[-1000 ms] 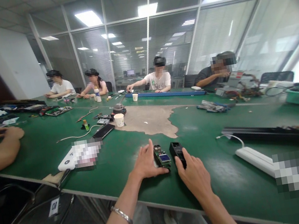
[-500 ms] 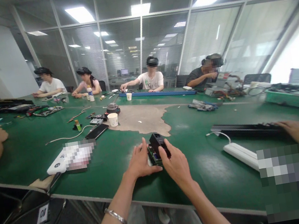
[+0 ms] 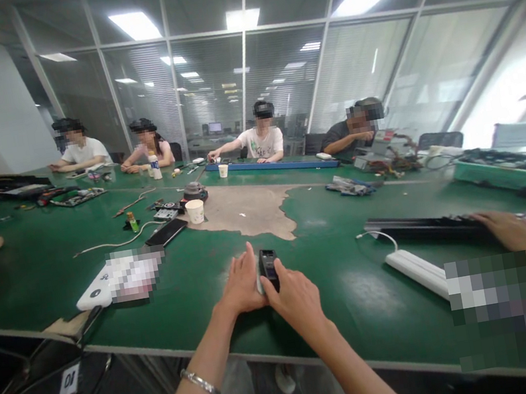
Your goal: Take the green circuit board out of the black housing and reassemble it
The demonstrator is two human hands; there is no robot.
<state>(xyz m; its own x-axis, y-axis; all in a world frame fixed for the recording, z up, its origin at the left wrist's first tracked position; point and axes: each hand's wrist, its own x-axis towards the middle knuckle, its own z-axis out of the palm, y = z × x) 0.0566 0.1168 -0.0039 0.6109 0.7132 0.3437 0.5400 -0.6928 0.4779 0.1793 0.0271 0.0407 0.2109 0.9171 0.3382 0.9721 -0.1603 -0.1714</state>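
Observation:
A small black rectangular plastic case [image 3: 269, 264] with openings in its top end is on the green table in front of me. My right hand [image 3: 296, 296] grips it from the right, thumb on its near side. From the left, my left hand [image 3: 242, 286] presses against it, fingers stretched forward close together and thumb hidden. Between the left palm and the case shows a pale, narrow edge [image 3: 259, 281]; what it belongs to is hidden. The circuit board seen earlier beside the case is out of sight now.
To the left lie a white device [image 3: 94, 290], a black phone [image 3: 167, 232] and a paper cup [image 3: 195, 211]. A white power strip [image 3: 414, 269] and a long black bar [image 3: 419, 226], touched by another person's hand [image 3: 509, 228], are at right. Several people sit opposite.
The black case has gone from tilted above the green circuit board to more upright between my hands. My hands have come closer together, and the board is no longer visible.

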